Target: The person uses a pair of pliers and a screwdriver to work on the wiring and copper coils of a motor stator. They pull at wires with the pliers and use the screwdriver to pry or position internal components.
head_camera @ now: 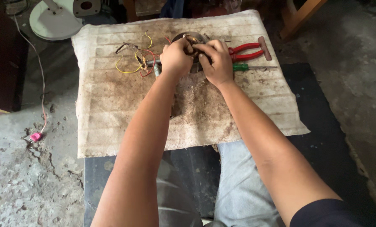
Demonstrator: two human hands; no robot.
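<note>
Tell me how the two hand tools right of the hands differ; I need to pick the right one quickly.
The pliers have red handles; the screwdriver has a green handle. The pliers have two handles that spread apart toward the left, while the screwdriver is one slim straight shaft pointing right. The pliers lie farther from the person, the screwdriver nearer, close to the right hand. Both lie flat on the dirty cloth, untouched.
</note>
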